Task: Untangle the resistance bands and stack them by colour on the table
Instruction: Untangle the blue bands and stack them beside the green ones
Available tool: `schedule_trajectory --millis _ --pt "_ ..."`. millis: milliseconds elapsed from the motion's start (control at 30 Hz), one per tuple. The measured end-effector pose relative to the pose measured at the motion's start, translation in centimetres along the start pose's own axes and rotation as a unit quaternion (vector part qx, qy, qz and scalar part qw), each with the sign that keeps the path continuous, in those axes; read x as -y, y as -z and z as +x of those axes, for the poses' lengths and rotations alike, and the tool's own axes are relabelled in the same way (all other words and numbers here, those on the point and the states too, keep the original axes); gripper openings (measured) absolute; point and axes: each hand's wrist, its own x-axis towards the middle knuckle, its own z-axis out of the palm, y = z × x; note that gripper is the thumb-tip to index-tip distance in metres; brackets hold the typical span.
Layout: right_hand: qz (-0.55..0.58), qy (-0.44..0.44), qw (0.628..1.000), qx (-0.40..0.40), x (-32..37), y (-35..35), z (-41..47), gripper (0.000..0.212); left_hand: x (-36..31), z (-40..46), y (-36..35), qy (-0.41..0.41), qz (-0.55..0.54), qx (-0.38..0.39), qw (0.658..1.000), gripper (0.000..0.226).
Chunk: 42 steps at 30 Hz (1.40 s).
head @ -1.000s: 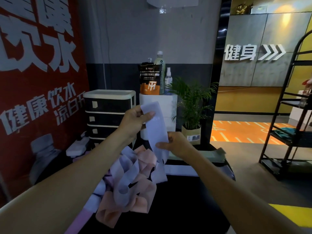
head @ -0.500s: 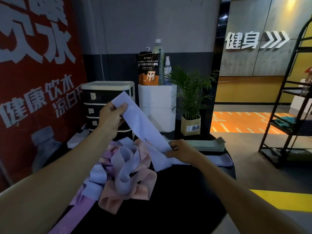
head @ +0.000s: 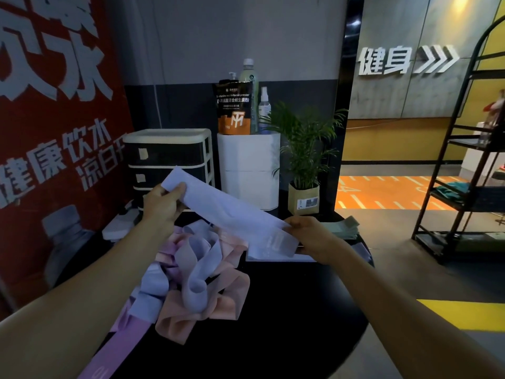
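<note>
I hold a pale lavender band (head: 226, 212) stretched flat between both hands above the round black table (head: 287, 310). My left hand (head: 161, 203) pinches its upper left end. My right hand (head: 308, 236) grips its lower right end, just over a flat stack of lavender bands (head: 276, 257) on the table. A tangled heap of lavender, pink and purple bands (head: 196, 277) lies at the table's left. A flat stack of green bands (head: 344, 229) lies at the far right rim, partly hidden behind my right hand.
Behind the table stand a black-and-white drawer unit (head: 169, 157), a white cabinet (head: 248, 170) with a pouch and bottles on top, and a potted plant (head: 303, 170). A red poster wall (head: 54, 132) is at left. A black metal rack (head: 464, 160) stands at right.
The lavender band came out of the heap. My left hand moved left with its upper end and my right hand carried the lower end down right, so the band now lies flatter over the lavender stack.
</note>
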Motion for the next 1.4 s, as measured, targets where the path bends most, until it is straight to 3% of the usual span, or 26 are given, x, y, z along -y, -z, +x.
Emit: schedule_trajectory --millis 133,233,333,500,633,700,900,1000,1167,1400 --pt "0.034 -0.038 0.999 -0.008 -0.9 0.1 -0.1 0.021 0.9 -0.4 -0.6 0.024 -0.006 0.011 1.000 0.007" --pt "0.135 -0.076 0.988 0.000 -2.0 0.3 -0.4 0.021 1.9 -0.2 -0.5 0.041 0.025 0.008 0.999 0.010" --pt "0.172 -0.101 0.979 -0.040 -3.2 1.1 -0.4 0.028 3.2 -0.5 -0.8 0.056 0.066 0.020 0.996 0.016" --pt "0.235 -0.091 0.967 0.039 -4.5 2.8 -1.0 0.025 5.0 -1.3 -1.8 0.068 0.089 0.018 0.994 0.017" --pt "0.207 -0.063 0.976 0.028 -5.6 4.6 -0.6 0.008 5.7 -1.5 -2.7 0.069 0.108 0.024 0.991 0.015" --pt "0.171 -0.067 0.983 -0.003 -6.0 5.7 -0.3 0.010 6.0 -1.5 -3.2 0.074 0.123 0.025 0.989 0.012" --pt "0.040 -0.037 0.979 -0.198 -7.4 9.9 0.6 0.008 7.6 -1.4 -5.1 0.066 0.192 0.021 0.979 0.012" --pt "-0.023 -0.041 0.961 -0.272 -8.3 12.0 1.6 0.027 8.8 -1.4 -6.2 0.074 0.230 0.034 0.970 0.023" --pt "-0.112 -0.006 0.932 -0.344 -8.9 14.1 2.3 0.014 11.1 -2.0 -7.3 0.046 0.339 0.085 0.936 0.030" --pt "-0.184 0.012 0.913 -0.365 -10.6 14.7 3.3 0.010 13.4 -2.4 -7.5 -0.028 0.467 0.124 0.875 0.021"
